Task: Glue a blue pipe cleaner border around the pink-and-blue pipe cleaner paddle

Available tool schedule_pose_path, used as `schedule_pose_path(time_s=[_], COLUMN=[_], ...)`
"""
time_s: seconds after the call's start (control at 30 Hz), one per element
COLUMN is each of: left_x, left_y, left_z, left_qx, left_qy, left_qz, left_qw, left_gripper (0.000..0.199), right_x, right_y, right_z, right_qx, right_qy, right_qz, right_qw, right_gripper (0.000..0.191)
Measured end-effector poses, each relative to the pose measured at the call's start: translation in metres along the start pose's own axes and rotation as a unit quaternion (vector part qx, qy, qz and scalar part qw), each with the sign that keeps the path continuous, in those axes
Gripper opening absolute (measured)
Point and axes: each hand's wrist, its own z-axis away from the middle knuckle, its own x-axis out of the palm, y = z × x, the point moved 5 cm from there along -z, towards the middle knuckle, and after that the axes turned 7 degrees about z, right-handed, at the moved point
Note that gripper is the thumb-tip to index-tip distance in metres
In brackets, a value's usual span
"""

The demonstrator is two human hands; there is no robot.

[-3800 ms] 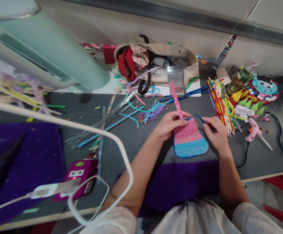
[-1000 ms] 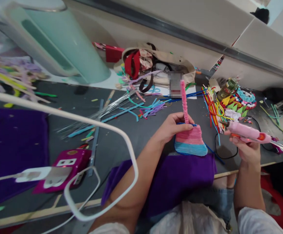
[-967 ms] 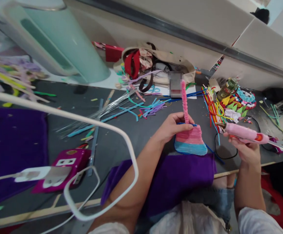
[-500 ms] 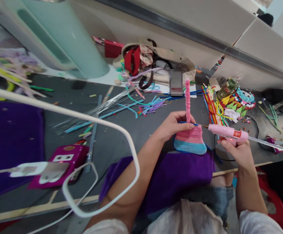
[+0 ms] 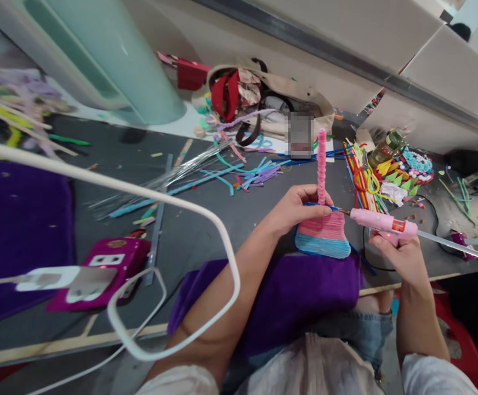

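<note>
My left hand [image 5: 300,208] grips the top edge of a pink and light-blue pipe-cleaner piece [image 5: 323,236] shaped like a small bag or skirt, with blue edging. A fuzzy pink stem [image 5: 322,164] stands upright from its top, beside my fingers. In my right hand [image 5: 401,255] is a pink glue gun [image 5: 381,221], its fingers wrapped round the handle. A clear glue stick [image 5: 461,247] juts from the gun's rear. The nozzle is at the piece's top right corner, close to my left fingertips; whether it touches cannot be made out.
Beyond my hands lie loose pipe cleaners [image 5: 259,175], a colourful bundle [image 5: 360,178], a glass jar [image 5: 389,145] and a canvas bag [image 5: 321,107]. Purple cloth [image 5: 305,285] hangs over the table edge. A magenta power socket [image 5: 103,269] and a white cable [image 5: 218,219] occupy the left.
The glue gun's nozzle has shifted very slightly left along the piece's top edge. The view has moved a little; both hands keep their holds.
</note>
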Motion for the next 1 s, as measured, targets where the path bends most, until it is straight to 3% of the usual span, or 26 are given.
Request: schedule_pose_path(time_s=[1.0], left_x=[0.0017], left_y=[0.0012], left_z=[0.0005], left_qx=[0.011], left_qy=[0.006], left_qz=[0.004], left_qw=[1.0], left_gripper=[0.025], right_x=[0.0011], right_y=[0.0027], right_z=[0.0046], right_qx=[0.011], right_qy=[0.007], right_qz=[0.009], right_qw=[1.0], right_gripper=[0.018])
